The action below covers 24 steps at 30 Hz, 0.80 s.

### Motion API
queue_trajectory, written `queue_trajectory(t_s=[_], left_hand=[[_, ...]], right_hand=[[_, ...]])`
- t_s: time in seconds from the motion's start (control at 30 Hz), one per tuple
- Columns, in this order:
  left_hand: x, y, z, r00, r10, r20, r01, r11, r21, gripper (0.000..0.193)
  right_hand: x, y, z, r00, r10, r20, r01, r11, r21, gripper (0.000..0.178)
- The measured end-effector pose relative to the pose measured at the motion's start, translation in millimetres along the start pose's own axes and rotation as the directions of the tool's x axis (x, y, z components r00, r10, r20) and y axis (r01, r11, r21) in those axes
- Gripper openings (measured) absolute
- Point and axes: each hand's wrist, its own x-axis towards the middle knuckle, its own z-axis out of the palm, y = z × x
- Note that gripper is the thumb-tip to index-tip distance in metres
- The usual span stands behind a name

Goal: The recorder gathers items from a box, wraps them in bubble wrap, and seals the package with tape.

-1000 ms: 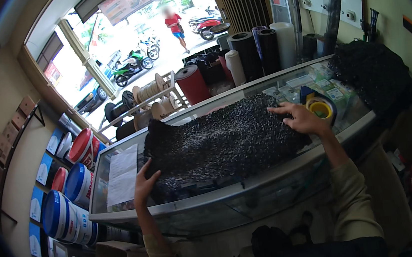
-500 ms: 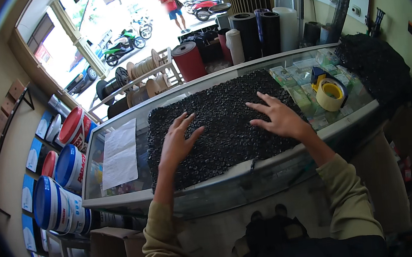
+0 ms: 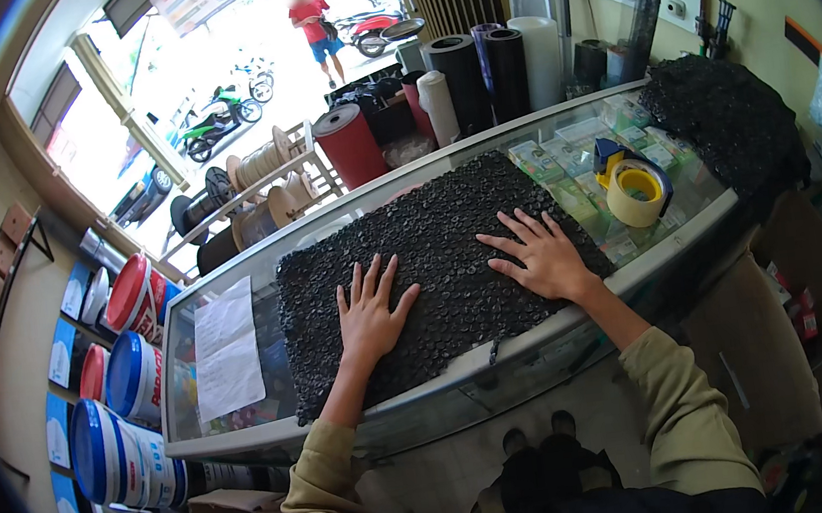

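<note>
A black, bumpy-textured mat lies spread over the glass display counter. My left hand rests flat on its left half, fingers apart. On the mat's right part lies my right hand, palm down with the fingers spread. Neither hand holds anything. Left of the mat is a sheet of white paper with writing. To the right, a tape dispenser with a yellow-cored roll of tape stands on the glass.
More black textured material is heaped at the counter's right end. Rolls of sheeting and rope spools stand beyond the counter. Paint buckets are stacked at left. Cardboard boxes sit below, and a person stands outside.
Both hands have come down flat onto the mat, with fingers spread wider. The view has shifted slightly. The person outside appears in a changed stance.
</note>
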Motion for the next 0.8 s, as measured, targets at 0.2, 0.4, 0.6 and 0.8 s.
queue_trajectory(t_s=[0.2,0.4,0.6,0.8], left_hand=[[6,-2,1,1.000,0.031,-0.002,-0.031,1.000,-0.006,0.060],[11,2,-17,0.988,0.105,-0.111,-0.112,0.992,-0.057,0.052],[-10,105,-77,0.949,0.258,-0.184,-0.302,0.910,-0.284,0.017],[-39,248,-87,0.826,0.561,-0.044,-0.476,0.654,-0.588,0.012]], right_hand=[[1,2,-4,0.998,0.021,-0.062,-0.014,0.994,0.104,0.044],[-23,15,-47,0.965,-0.031,-0.260,0.121,0.933,0.338,0.033],[-80,51,-118,0.977,-0.081,-0.196,0.173,0.838,0.518,0.026],[-170,124,-177,0.981,0.006,-0.192,0.087,0.877,0.472,0.025]])
